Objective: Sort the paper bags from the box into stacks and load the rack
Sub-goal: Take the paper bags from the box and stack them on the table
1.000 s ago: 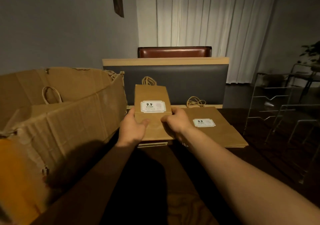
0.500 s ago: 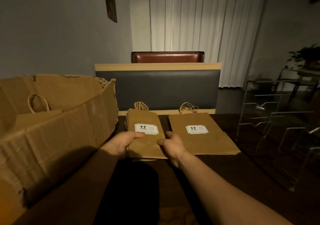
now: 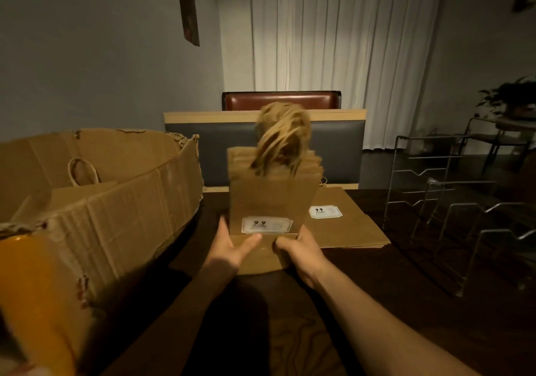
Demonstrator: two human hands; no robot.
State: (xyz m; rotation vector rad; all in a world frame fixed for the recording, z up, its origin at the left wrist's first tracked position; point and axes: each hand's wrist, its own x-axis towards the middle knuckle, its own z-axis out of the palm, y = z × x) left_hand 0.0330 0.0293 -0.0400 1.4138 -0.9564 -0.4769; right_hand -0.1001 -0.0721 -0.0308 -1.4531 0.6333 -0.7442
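Bag stack (image 3: 271,199) now upright in hands (image 3: 268,248)

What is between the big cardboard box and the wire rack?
In the head view, the held bag stack and the flat bag stack lie between box and rack.

Left hand (image 3: 232,245) and right hand (image 3: 301,248) forward, arms outstretched — thumbs on top, fingers gripping a held stack

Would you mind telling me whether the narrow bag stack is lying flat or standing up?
Standing up. The narrow stack is raised on end, handles blurred on top, its lower end gripped by the left hand and right hand; the wide stack lies flat.
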